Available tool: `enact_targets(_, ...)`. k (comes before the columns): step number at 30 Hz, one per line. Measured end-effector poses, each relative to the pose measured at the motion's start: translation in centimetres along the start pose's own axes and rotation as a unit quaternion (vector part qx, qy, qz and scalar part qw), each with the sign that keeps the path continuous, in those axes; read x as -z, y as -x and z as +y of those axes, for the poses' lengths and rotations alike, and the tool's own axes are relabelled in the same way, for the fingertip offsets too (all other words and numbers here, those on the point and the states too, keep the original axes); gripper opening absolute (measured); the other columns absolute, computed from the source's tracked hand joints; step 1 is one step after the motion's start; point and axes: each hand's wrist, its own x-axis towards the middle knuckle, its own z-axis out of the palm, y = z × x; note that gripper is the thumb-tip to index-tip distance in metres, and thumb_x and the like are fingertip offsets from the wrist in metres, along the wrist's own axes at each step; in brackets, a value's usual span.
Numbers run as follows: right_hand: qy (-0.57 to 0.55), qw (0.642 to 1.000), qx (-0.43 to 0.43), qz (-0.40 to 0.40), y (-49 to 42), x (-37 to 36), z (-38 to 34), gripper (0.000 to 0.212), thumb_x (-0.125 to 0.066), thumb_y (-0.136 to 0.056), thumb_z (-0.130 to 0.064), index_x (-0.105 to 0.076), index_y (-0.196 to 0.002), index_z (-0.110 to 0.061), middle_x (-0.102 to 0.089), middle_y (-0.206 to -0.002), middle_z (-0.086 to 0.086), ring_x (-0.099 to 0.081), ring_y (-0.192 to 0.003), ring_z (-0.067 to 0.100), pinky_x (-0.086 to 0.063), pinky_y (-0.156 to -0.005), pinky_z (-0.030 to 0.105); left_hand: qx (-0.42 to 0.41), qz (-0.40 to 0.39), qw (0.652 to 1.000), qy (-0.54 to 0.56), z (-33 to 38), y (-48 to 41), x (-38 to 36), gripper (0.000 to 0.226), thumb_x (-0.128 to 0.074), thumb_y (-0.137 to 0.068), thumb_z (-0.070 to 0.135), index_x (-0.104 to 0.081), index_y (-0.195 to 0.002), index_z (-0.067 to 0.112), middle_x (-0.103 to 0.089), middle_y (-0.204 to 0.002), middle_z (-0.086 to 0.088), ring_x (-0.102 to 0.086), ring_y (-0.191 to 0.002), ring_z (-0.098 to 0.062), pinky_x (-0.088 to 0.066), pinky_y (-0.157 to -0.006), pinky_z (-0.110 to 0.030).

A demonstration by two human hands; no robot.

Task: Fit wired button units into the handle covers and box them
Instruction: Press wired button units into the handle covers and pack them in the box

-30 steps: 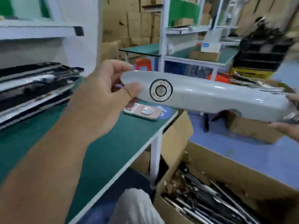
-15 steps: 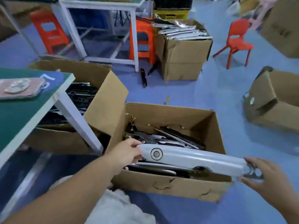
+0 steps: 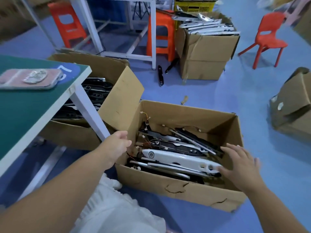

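Handle cover (image 3: pixel 181 159) lies in the box (image 3: pixel 176 187) — table (image 3: pixel 33 105) to its left.

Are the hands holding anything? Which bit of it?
Nothing is held. The left hand is open by the cardboard box, the right hand spread open at one end of the white handle cover lying inside.

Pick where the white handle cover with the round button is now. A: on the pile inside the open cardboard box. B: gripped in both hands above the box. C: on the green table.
A: the white handle cover lies on the pile in the cardboard box; the left hand and right hand are open, gripping nothing.
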Motion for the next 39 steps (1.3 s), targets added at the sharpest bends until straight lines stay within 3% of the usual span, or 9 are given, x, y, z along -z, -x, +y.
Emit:
enact_targets(7, -0.024, 0.998, 0.062, 0.001, 2.4, 0.0, -4.2, 0.055, -0.072, -0.074, -0.051, -0.055, -0.124, -0.037, -0.046, -0.137, -0.017, -0.031, -0.135, 0.016, -0.025, -0.111, 0.054, -0.067, 0.035, 0.996, 0.056, -1.2, 4.2, 5.8, 0.021, -0.057, -0.095, 0.011, -0.061, -0.111, 0.024, -0.063, -0.124, 0.000, -0.059, -0.113, -0.011, -0.043, -0.106, -0.036)
enact_targets(12, -0.113, 0.980, 0.147, 0.078, 1.4, 3.1, -12.1, 0.045, -0.079, -0.073, -0.031, -0.064, -0.115, -0.024, -0.058, -0.124, -0.008, -0.037, -0.124, 0.016, -0.028, -0.109, 0.043, -0.156, 0.032, 0.983, 0.091, -2.4, 11.7, 11.8, 0.027, -0.062, -0.078, 0.023, -0.073, -0.099, 0.037, -0.072, -0.110, 0.007, -0.065, -0.110, -0.007, -0.047, -0.098, -0.033)
enact_targets(16, -0.208, 0.925, 0.294, 0.120, 0.1, 6.7, -22.7, 0.034, -0.080, -0.073, -0.019, -0.064, -0.102, -0.027, -0.060, -0.109, -0.008, -0.043, -0.114, 0.015, -0.028, -0.100, 0.033, -0.235, 0.059, 0.958, 0.152, -4.4, 20.4, 17.3, 0.044, -0.083, -0.062, 0.040, -0.073, -0.102, 0.026, -0.071, -0.112, -0.007, -0.067, -0.107, -0.021, -0.054, -0.082, -0.021)
enact_targets(19, -0.288, 0.841, 0.440, 0.128, 0.8, 8.9, -32.9, 0.024, -0.067, -0.080, -0.036, -0.057, -0.101, -0.031, -0.061, -0.106, -0.006, -0.050, -0.106, 0.005, -0.027, -0.094, 0.027, -0.254, 0.166, 0.936, 0.179, -6.7, 26.9, 21.7, 0.042, -0.082, -0.064, 0.038, -0.073, -0.103, 0.024, -0.071, -0.110, -0.010, -0.069, -0.102, -0.025, -0.055, -0.079, -0.022)
enact_targets(21, -0.334, 0.770, 0.527, 0.133, 2.4, 9.7, -39.8, 0.029, -0.052, -0.082, -0.047, -0.058, -0.104, -0.027, -0.059, -0.105, -0.006, -0.048, -0.103, -0.005, -0.032, -0.097, 0.028, -0.253, 0.273, 0.902, 0.220, -9.0, 30.5, 24.5, 0.022, -0.079, -0.077, 0.023, -0.075, -0.099, 0.022, -0.073, -0.105, -0.010, -0.070, -0.098, -0.026, -0.056, -0.078, -0.024)
enact_targets(25, -0.338, 0.660, 0.658, 0.128, 7.9, 9.4, -52.7, 0.032, -0.050, -0.080, -0.036, -0.066, -0.100, -0.016, -0.058, -0.103, -0.007, -0.051, -0.101, 0.011, -0.032, -0.098, 0.027, -0.216, 0.484, 0.794, 0.296, -15.5, 35.7, 29.7, 0.018, -0.054, -0.088, 0.008, -0.070, -0.096, 0.010, -0.074, -0.093, -0.009, -0.072, -0.086, -0.022, -0.058, -0.072, -0.025)
enact_targets(30, -0.231, 0.613, 0.747, 0.113, 14.8, 6.2, -64.2, 0.023, -0.077, -0.071, -0.012, -0.072, -0.093, -0.017, -0.069, -0.099, 0.000, -0.062, -0.097, 0.031, -0.046, -0.088, 0.056, -0.148, 0.653, 0.674, 0.312, -22.2, 37.5, 34.0, 0.025, -0.044, -0.096, -0.002, -0.065, -0.092, 0.011, -0.068, -0.079, -0.004, -0.067, -0.078, -0.018, -0.051, -0.079, -0.029)
enact_targets(35, -0.164, 0.613, 0.763, 0.119, 19.1, 4.3, -73.0, 0.023, -0.078, -0.072, -0.014, -0.072, -0.094, -0.019, -0.069, -0.094, -0.002, -0.063, -0.097, 0.029, -0.041, -0.093, 0.055, -0.053, 0.659, 0.731, 0.168, -23.8, 35.3, 34.5, 0.023, -0.055, -0.093, 0.009, -0.064, -0.089, 0.030, -0.069, -0.078, 0.006, -0.065, -0.076, -0.006, -0.046, -0.076, -0.020)
enact_targets(39, -0.055, 0.625, 0.773, 0.092, 22.8, 3.7, -80.0, 0.031, -0.046, -0.095, -0.035, -0.055, -0.124, -0.031, -0.054, -0.126, -0.011, -0.039, -0.125, 0.017, -0.018, -0.109, 0.047, -0.017, 0.641, 0.759, 0.115, -24.0, 35.5, 34.8, 0.029, -0.058, -0.090, 0.018, -0.061, -0.080, 0.045, -0.068, -0.081, 0.017, -0.063, -0.077, -0.010, -0.044, -0.068, -0.016)
